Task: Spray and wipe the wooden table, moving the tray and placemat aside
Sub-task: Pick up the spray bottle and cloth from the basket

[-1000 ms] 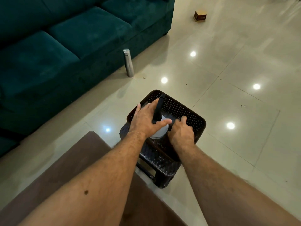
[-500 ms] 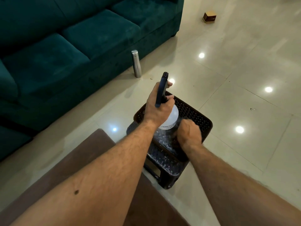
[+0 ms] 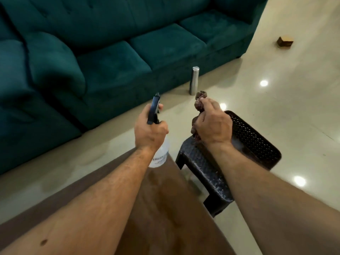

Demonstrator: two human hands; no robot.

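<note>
spray bottle (image 3: pixel 158 153) and cloth (image 3: pixel 199 105) now lifted out of basket (image 3: pixel 257 142); my left hand (image 3: pixel 150 133) and right hand (image 3: pixel 211 127) fingers curl round each; worktop (image 3: pixel 165 208) spraying comes next.

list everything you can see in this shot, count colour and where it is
spray bottle: 1, clear body with dark blue head, held up over the far end of the table
cloth: 1, dark brownish, bunched, held up above the basket
wooden table: 1, brown, bottom centre under the arms
basket: 1, black perforated plastic, on the stool right of the table
stool: 1, black, on the floor by the table's right edge
sofa: 1, teal, across the top and left
metal bottle: 1, silver, upright on the floor in front of the sofa
small box: 1, brown, on the floor top right
floor: cream glossy tiles with light reflections
left hand: 1, grips the spray bottle's neck
right hand: 1, holds the cloth
</note>
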